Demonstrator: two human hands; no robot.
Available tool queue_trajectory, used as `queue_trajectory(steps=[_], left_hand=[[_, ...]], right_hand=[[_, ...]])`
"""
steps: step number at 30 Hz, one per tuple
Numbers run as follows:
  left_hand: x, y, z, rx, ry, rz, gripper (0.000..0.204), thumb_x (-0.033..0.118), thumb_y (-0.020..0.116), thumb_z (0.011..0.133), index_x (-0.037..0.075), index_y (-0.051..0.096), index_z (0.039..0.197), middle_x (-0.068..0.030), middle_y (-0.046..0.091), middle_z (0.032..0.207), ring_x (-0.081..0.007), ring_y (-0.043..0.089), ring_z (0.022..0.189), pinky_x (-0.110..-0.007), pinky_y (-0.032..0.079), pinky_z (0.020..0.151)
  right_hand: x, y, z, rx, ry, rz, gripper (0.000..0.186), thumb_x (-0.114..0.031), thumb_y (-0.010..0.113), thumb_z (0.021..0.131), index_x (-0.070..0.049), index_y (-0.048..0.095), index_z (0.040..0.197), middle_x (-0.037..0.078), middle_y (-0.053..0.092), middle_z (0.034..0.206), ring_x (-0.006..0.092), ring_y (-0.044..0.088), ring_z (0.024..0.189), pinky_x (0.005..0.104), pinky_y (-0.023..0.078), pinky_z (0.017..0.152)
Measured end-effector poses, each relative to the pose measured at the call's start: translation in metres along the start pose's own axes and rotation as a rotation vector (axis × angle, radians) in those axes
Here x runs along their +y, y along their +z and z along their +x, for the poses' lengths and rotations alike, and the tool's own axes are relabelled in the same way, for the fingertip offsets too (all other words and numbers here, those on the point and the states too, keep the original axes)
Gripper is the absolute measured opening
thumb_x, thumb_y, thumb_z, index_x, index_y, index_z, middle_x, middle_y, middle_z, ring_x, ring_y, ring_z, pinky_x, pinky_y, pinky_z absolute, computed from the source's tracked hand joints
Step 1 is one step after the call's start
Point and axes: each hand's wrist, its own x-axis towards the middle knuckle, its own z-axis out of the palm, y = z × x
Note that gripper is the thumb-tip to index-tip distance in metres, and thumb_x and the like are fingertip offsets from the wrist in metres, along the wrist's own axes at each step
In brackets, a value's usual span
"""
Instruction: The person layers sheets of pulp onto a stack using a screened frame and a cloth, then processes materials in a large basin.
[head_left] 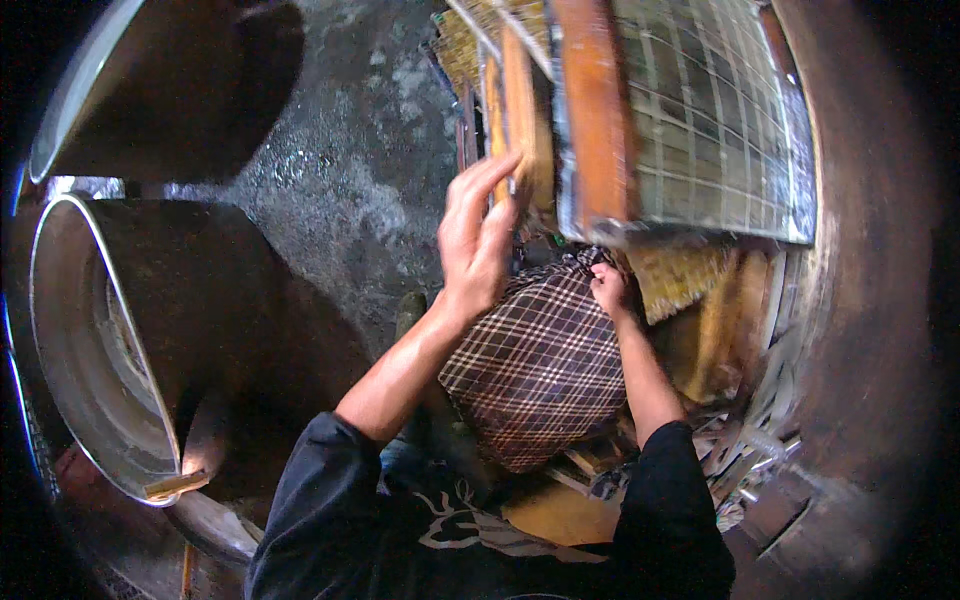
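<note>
A bulging plaid cloth bundle [545,365], dark with pale crossing lines, is in front of me; it may be a bag. My right hand [608,288] is closed on its gathered upper edge. Farther forward, my left hand [475,235] is open, its fingers stretched toward an upright wooden piece [527,110]. The fingertips overlap the wood in view; whether they press on it I cannot tell. Just right of that wood stands a boxy object with an orange-brown side [597,110] and a pale grid face [700,110], somewhat blurred.
On the left lies a large open metal drum [105,340], with a small wood piece [175,485] at its rim. Another big dark vessel [180,90] is beyond it. Dark, wet-looking floor [340,150] runs between. Woven yellowish material [680,280] and scrap pieces [760,440] lie at right.
</note>
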Motion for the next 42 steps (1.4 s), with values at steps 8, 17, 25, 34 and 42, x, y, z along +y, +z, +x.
queue_trajectory(steps=[8, 17, 25, 34, 42], left_hand=[[-0.304, -0.076, -0.271, -0.128, -1.119, 0.164, 0.049, 0.016, 0.051, 0.080, 0.006, 0.043, 0.128, -0.0186, 0.047, 0.127, -0.0308, 0.046, 0.116, -0.037, 0.037, 0.095], [-0.328, -0.075, -0.295, -0.662, -1.334, 0.376, 0.048, 0.034, 0.053, 0.080, 0.007, 0.051, 0.120, -0.0194, 0.050, 0.124, -0.0380, 0.043, 0.117, -0.040, 0.037, 0.095], [-0.241, -0.127, -0.262, -0.362, -0.660, 0.344, 0.037, 0.036, 0.065, 0.074, 0.001, 0.064, 0.087, -0.0164, 0.064, 0.092, -0.0276, 0.061, 0.088, -0.038, 0.045, 0.081], [-0.115, -0.146, -0.293, -0.502, -0.960, 0.265, 0.027, 0.010, 0.071, 0.070, 0.002, 0.063, 0.094, -0.0128, 0.065, 0.077, -0.0182, 0.063, 0.070, -0.032, 0.048, 0.063], [0.023, -0.065, -0.344, -0.997, -0.784, 0.324, 0.028, 0.024, 0.065, 0.081, 0.002, 0.063, 0.098, -0.0161, 0.063, 0.085, -0.0249, 0.062, 0.079, -0.034, 0.047, 0.068]], right_hand=[[0.027, 0.045, 0.042, -0.190, 0.342, -0.468, 0.028, -0.016, 0.056, 0.075, -0.005, 0.056, 0.101, 0.013, 0.060, 0.094, 0.0294, 0.056, 0.084, 0.0374, 0.045, 0.073], [0.060, 0.052, 0.028, -0.145, 0.518, -0.232, 0.023, -0.010, 0.052, 0.078, -0.007, 0.052, 0.100, 0.010, 0.055, 0.093, 0.0252, 0.054, 0.081, 0.0351, 0.046, 0.068], [0.023, 0.005, 0.069, 0.273, 0.530, 0.508, 0.020, -0.005, 0.048, 0.080, -0.010, 0.049, 0.100, 0.006, 0.051, 0.091, 0.0214, 0.052, 0.079, 0.0330, 0.046, 0.065], [0.011, -0.111, 0.001, 0.886, 0.562, 1.095, 0.021, 0.001, 0.045, 0.083, -0.012, 0.045, 0.099, 0.003, 0.047, 0.090, 0.0172, 0.050, 0.076, 0.0306, 0.047, 0.060], [0.082, -0.206, -0.153, 1.230, 0.478, 1.061, 0.021, -0.005, 0.041, 0.088, -0.012, 0.043, 0.108, 0.008, 0.050, 0.104, 0.0214, 0.051, 0.091, 0.0366, 0.048, 0.078]])
